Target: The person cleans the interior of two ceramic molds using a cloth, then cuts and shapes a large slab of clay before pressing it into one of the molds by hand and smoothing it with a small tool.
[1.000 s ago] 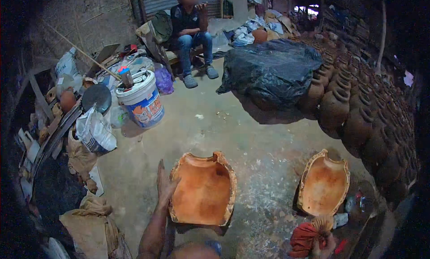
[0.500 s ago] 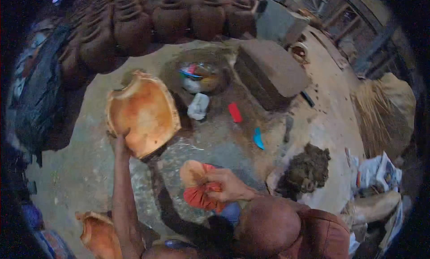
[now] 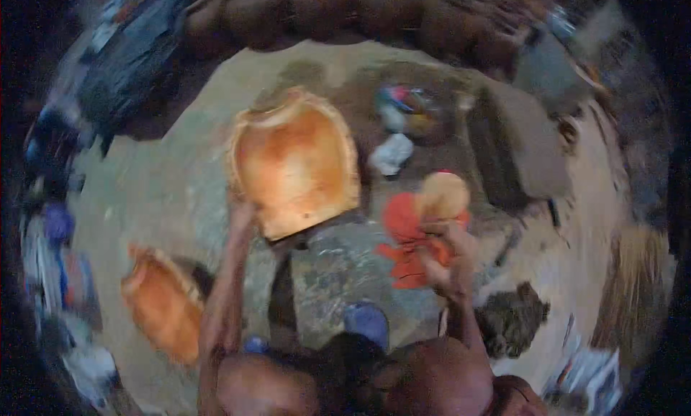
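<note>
In my left hand (image 3: 242,213) is a hollow, orange-tan mould half (image 3: 299,168), gripped by its lower left edge with its curved inside facing me. The fingers behind the mould are hidden. My right hand (image 3: 450,254) is closed on a gathered red cloth (image 3: 403,218) with a round tan patch, right of the mould and apart from it. Motion blurs both hands. A second, similar mould half (image 3: 162,304) lies on the floor to the left of my left forearm.
Dark round pots (image 3: 317,13) line the far side. A brown block (image 3: 518,139) stands at the right, with a lump of wet clay (image 3: 511,319) nearer me. A white lump (image 3: 392,154) sits beside a shallow hollow holding coloured items (image 3: 407,103). A blue round thing (image 3: 367,322) is close to me.
The whole view has shifted. My right hand has moved the red cloth away from my body and rightward, and the cloth is spread wider. The mould half stays in my left hand.
</note>
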